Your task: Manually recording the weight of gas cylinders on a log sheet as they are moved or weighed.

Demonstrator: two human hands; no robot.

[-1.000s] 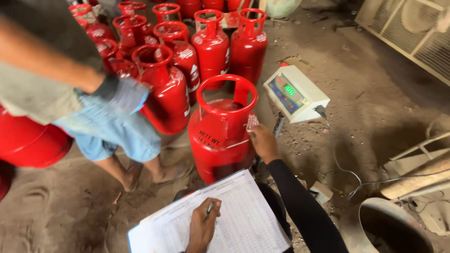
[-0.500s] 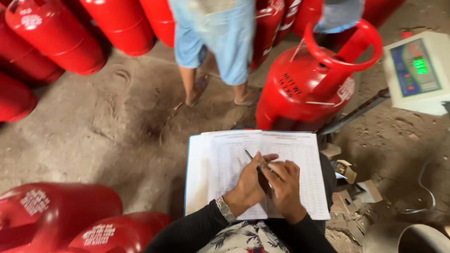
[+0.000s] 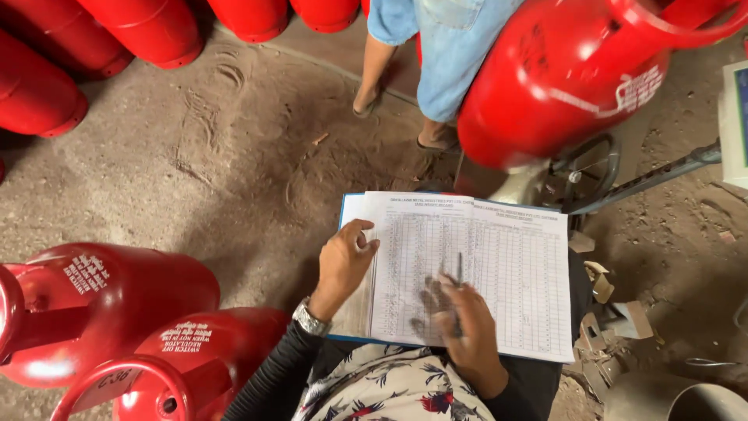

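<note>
A clipboard with printed table sheets (image 3: 499,265) rests on my lap. My left hand (image 3: 343,261) grips its left edge, thumb on the paper, a watch on the wrist. My right hand (image 3: 460,327) holds a pen (image 3: 459,273) upright over the lower middle of the sheets. A large red gas cylinder (image 3: 576,70) is lifted and tilted just beyond the clipboard, above a round base ring (image 3: 584,168). A person in blue jean shorts and sandals (image 3: 444,47) stands beside it.
Two red cylinders (image 3: 117,296) lie on their sides at my lower left. More red cylinders (image 3: 148,27) line the far edge. A weighing scale's corner (image 3: 736,125) shows at the right edge. Scrap pieces (image 3: 615,320) litter the dirt floor at the right.
My left hand has moved off the pen hand to the clipboard's left edge. The red cylinder has been raised and tilted. The view has shifted left and closer.
</note>
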